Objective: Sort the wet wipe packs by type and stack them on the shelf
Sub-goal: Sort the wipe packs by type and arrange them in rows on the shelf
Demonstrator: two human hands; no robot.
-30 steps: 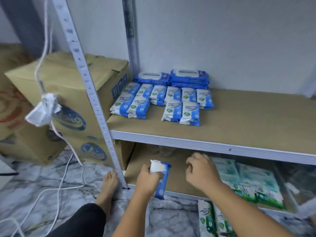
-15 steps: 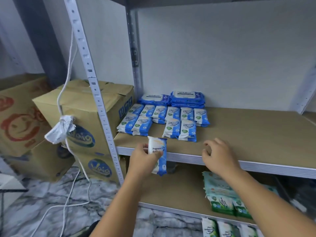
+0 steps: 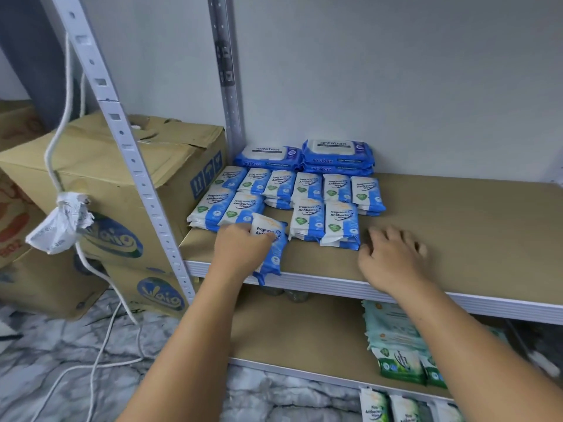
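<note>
Left hand clamps a blue antibacterial wipe pack at the shelf front edge, likely aiming for the gap at its 12 o'clock among matching packs, while the right hand, loosely curled and empty, sits at their 3 o'clock.

wall: pale grey | floor: marbled (grey-veined) | cardboard boxes: left

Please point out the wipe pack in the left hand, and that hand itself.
small blue-and-white plastic wipe pack (image 3: 274, 258): head view, on its lower blue part.
left hand (image 3: 240, 249): head view, on the back of the hand.
</note>
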